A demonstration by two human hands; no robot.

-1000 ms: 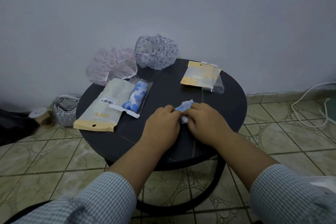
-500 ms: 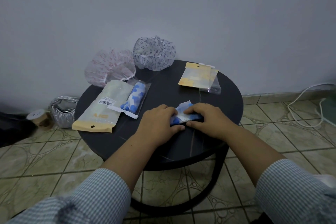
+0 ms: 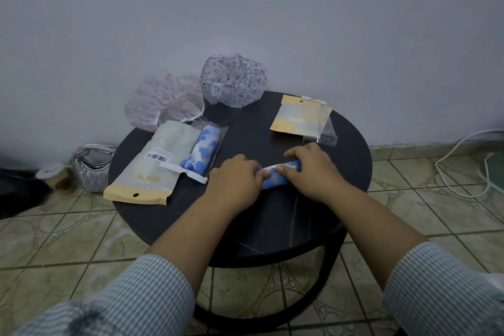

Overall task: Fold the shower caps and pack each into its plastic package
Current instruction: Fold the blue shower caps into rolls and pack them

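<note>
Head view, landmark: the round dark counter (image 3: 272,123), standing on a tiled floor (image 3: 54,240) against a pale wall (image 3: 245,8).
Rolled cap: a blue-and-white shower cap (image 3: 275,176), rolled into a narrow tube, lies on the counter's middle, slightly toward the near edge.
Left hand (image 3: 234,183): knuckles up, its grip curled over the left end of the roll, which is hidden under it.
Right hand (image 3: 311,169): its grip curled over the right part of the roll, thumb pressing the near side; the roll's blue tip shows beyond the fingers.
Packed cap (image 3: 203,151): another blue-and-white roll inside a clear package, on the counter's left side.
Large package (image 3: 155,163): a pale pouch with a barcode label and a tan strip, beside the packed cap, its near corner past the counter's left edge.
Pink cap (image 3: 163,102): unfolded, at the counter's far left edge against the wall.
Purple-patterned cap (image 3: 234,79): unfolded, at the counter's far edge, just right of the pink one.
Flat packages (image 3: 300,117): a few flat yellow-and-clear ones overlapping on the counter's far right.
Beside the counter, left: a silver bag (image 3: 91,166) and a small roll (image 3: 54,176) on the floor.
Beside the counter, right: a white cable (image 3: 461,163) on the floor.
Sleeves: both are striped (image 3: 131,294) and pushed up the forearms.
</note>
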